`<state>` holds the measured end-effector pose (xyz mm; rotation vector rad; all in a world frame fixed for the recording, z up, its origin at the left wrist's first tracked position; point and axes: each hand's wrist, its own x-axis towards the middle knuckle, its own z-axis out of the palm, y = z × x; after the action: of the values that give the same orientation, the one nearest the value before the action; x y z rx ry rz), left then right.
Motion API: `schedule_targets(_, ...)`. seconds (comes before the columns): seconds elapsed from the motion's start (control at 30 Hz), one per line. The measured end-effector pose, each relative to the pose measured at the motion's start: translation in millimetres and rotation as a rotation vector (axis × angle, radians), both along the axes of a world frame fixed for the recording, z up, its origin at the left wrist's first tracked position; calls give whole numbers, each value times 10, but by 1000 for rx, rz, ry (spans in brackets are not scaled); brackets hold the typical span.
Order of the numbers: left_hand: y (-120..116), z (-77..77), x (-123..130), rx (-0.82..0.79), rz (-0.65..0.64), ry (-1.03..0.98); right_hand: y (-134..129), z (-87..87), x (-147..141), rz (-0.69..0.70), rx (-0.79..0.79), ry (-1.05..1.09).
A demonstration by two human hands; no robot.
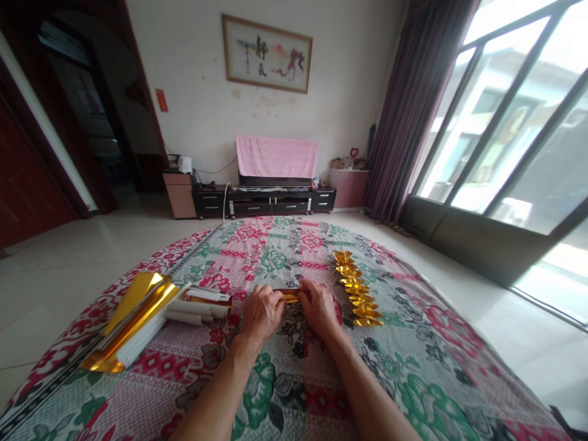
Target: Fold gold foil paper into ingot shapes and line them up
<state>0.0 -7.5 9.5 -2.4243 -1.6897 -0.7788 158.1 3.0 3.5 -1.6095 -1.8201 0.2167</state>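
Observation:
A small folded piece of gold foil paper spans the gap between my hands, low over the patterned cloth. My left hand is closed on its left end, thumb and fingertips pinching it. On the other end, my right hand pinches the same piece; its fingers hide that end. To the right, several folded gold paper ingots form a slanting row. Left of my hands lie several rolled papers, white outside with some gold showing. Beside them rests a stack of gold foil sheets, partly curled over.
A flowered cloth covers the round table under everything. Beyond it, a low black cabinet carries a screen draped with a pink towel. Purple curtains hang by the glass doors on the right. A doorway opens at left.

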Motion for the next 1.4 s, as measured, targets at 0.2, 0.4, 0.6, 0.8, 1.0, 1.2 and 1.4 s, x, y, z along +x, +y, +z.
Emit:
schedule_targets(0.2, 65, -31, -26, 26, -23, -15, -10, -5, -13, -22, 23, -16)
schedule_targets(0.4, 164, -91, -21, 38, -22, -8, -14, -12, -5, -52, 42, 8)
schedule_targets(0.6, 185, -106, -5, 47, -37, -59, -9, -8, 7, -77, 3, 15)
schedule_targets(0.8, 140, -60, 55, 38, -7, -91, -18, -18, 12, 19, -12, 29)
schedule_targets(1.0, 105, -44, 105, 36, 29, -93, -4, -39, 23, 24, -13, 41)
schedule_targets(1.2, 108, -40, 120, 27, 35, -108, -19, -23, 5, 4, -5, -12)
schedule_targets(1.4, 120, -45, 131, 25, 47, -126, -72, 8, 13, 4, 121, 147)
